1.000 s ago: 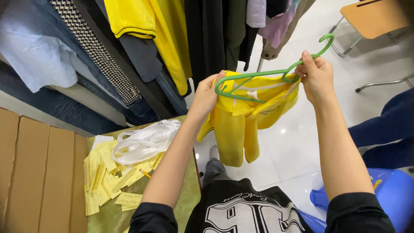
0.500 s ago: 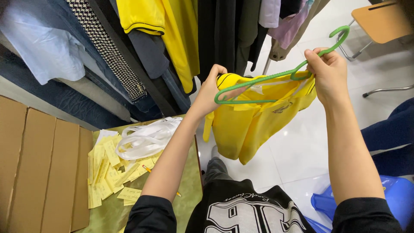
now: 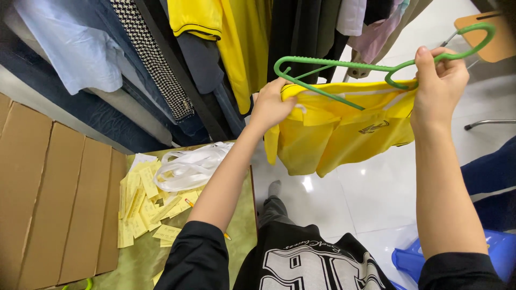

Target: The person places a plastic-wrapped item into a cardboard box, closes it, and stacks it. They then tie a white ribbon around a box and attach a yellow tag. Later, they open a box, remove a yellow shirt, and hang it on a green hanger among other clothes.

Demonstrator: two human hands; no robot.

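My left hand (image 3: 273, 105) grips the left shoulder of a small yellow shirt (image 3: 333, 134) and the left end of a green plastic hanger (image 3: 344, 67). My right hand (image 3: 441, 80) pinches the hanger near its hook, together with the shirt's right shoulder. The hanger sits tilted, partly inside the shirt's neck opening. The shirt hangs down between both hands above the white floor, with a small dark emblem on its chest.
A rack of hanging clothes (image 3: 215, 48) fills the top: yellow, black, checked and blue garments. Left of me is a table with an olive cloth (image 3: 236, 225) bearing yellow paper tags (image 3: 142, 201) and white plastic bags (image 3: 191, 166). Brown cardboard (image 3: 54, 198) lies at far left. A blue bin (image 3: 414, 258) stands lower right.
Both hands have lifted the hanger and shirt higher and spread them wider. The shirt's shoulders now sit further up against the hanger.
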